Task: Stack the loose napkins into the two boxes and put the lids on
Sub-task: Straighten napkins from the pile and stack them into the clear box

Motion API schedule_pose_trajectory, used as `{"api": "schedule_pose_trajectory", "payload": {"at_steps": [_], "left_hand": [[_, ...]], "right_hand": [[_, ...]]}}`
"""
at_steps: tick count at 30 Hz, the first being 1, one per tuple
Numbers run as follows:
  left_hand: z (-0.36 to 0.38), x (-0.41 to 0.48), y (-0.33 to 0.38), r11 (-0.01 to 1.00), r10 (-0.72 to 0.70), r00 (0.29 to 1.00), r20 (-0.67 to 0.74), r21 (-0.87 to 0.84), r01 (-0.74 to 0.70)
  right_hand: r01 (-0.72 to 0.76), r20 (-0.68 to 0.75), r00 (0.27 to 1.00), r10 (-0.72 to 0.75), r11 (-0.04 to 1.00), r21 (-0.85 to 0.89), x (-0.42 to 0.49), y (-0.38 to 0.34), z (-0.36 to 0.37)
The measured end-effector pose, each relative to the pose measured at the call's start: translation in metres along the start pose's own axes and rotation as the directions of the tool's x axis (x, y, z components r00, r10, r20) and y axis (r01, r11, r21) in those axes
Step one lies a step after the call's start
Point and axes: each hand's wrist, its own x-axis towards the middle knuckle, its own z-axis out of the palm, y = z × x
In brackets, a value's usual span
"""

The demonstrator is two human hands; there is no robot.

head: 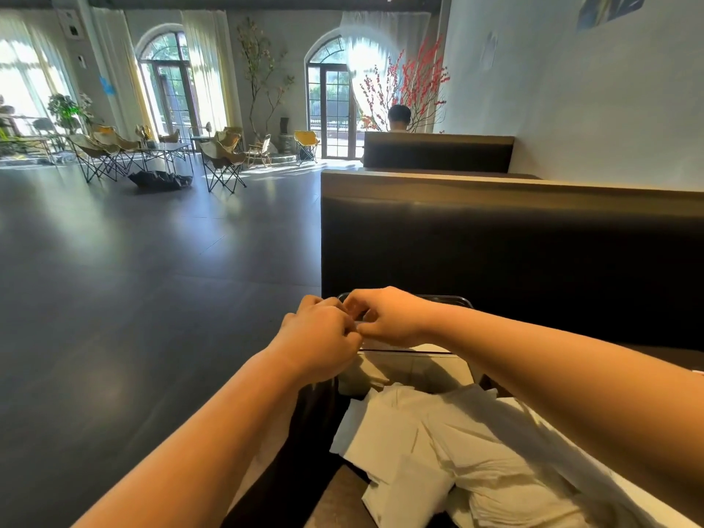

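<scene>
**A:** What are the hands doing?

**B:** The left hand [320,337] and the right hand [388,318] are meeting knuckle to knuckle above the clear box [430,371]; both sets of fingers are curling inward, with the tips pressing together around something small; I am not managing to tell what it is, or whether they are truly gripping it.

**A:** And where are the napkins lying?

**B:** The loose napkins [438,451] are sprawling in an untidy white heap on the table [343,497], just in front of the clear box and under the right forearm; some are hanging over the table's left edge.

**A:** Is anything showing behind the hands?

**B:** A dark curved rim [457,300] is peeking out just beyond the right hand; whether it is belonging to a box or a lid, I am unable to say; the dark booth back [495,253] is rising right behind it.
</scene>
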Motion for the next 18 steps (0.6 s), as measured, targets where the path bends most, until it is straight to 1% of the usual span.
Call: {"api": "schedule_pose_trajectory", "payload": {"at_steps": [2, 3, 4, 5, 6, 8, 10, 12, 13, 14, 16, 18], "left_hand": [[-0.004, 0.004, 0.004, 1.000, -0.022, 0.998, 0.064, -0.010, 0.022], [-0.008, 0.007, 0.006, 0.999, -0.037, 0.994, 0.103, 0.001, 0.037], [-0.012, 0.010, 0.009, 0.999, -0.047, 0.989, 0.143, 0.032, 0.043], [-0.016, 0.015, 0.013, 0.997, -0.054, 0.982, 0.180, 0.070, 0.043], [-0.019, 0.020, 0.016, 0.993, -0.062, 0.974, 0.216, 0.108, 0.039], [-0.021, 0.032, 0.021, 0.982, -0.087, 0.951, 0.296, 0.185, 0.032], [-0.018, 0.046, 0.024, 0.972, -0.146, 0.903, 0.404, 0.229, 0.054], [-0.014, 0.058, 0.026, 0.968, -0.206, 0.832, 0.515, 0.234, 0.095], [-0.012, 0.062, 0.026, 0.965, -0.225, 0.808, 0.545, 0.238, 0.107], [-0.010, 0.066, 0.026, 0.963, -0.234, 0.797, 0.557, 0.246, 0.111], [-0.006, 0.069, 0.027, 0.962, -0.230, 0.802, 0.552, 0.254, 0.101], [-0.007, 0.067, 0.030, 0.965, -0.173, 0.852, 0.495, 0.260, 0.045]], "right_hand": [[0.002, -0.076, 0.997, -0.005, 0.999, -0.038, -0.010, 0.002, -0.008], [-0.025, -0.087, 0.996, 0.020, 0.998, -0.065, -0.014, 0.004, -0.012], [-0.068, -0.069, 0.996, 0.062, 0.994, -0.089, -0.018, 0.006, -0.015], [-0.110, -0.010, 0.994, 0.110, 0.987, -0.116, -0.020, 0.008, -0.017], [-0.148, 0.079, 0.984, 0.160, 0.979, -0.141, -0.022, 0.010, -0.019], [-0.211, 0.224, 0.943, 0.247, 0.962, -0.170, -0.026, 0.013, -0.018], [-0.239, 0.269, 0.923, 0.274, 0.959, -0.155, -0.026, 0.015, -0.017], [-0.238, 0.285, 0.923, 0.257, 0.966, -0.103, -0.025, 0.016, -0.017], [-0.234, 0.301, 0.922, 0.244, 0.970, -0.071, -0.025, 0.017, -0.017], [-0.223, 0.321, 0.920, 0.225, 0.974, -0.045, -0.025, 0.017, -0.017], [-0.188, 0.345, 0.921, 0.183, 0.982, -0.021, -0.026, 0.018, -0.016], [-0.150, 0.349, 0.924, 0.157, 0.988, -0.046, -0.025, 0.021, -0.015]]}}
